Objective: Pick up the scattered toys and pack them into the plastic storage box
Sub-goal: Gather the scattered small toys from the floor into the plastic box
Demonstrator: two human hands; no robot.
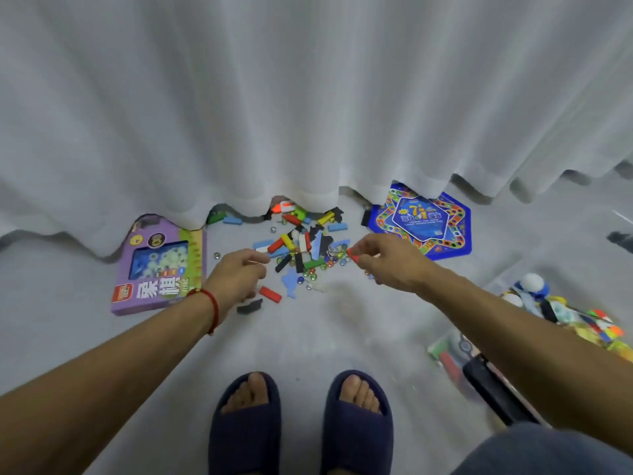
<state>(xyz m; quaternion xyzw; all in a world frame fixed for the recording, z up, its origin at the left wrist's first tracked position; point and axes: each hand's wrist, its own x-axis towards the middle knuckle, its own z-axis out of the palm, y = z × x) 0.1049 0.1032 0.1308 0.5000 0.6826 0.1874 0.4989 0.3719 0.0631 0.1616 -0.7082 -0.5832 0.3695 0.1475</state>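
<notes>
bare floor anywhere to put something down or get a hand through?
Free: floor between the slippers and the toy pile; a narrower strip between the purple box and the pile. Crowded: the pile itself, and the storage box at right.

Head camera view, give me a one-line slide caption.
Right hand pinches a small red block above scattered coloured toy blocks and glass marbles; left hand reaches in.

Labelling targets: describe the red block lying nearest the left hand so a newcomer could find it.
Start at the purple rectangular game box on the grey floor, left of the toy pile. Just right of its lower corner, below the left hand, lies a flat red rectangular block. It sits apart from the pile, between a dark grey piece and a blue fish-shaped piece.
</notes>
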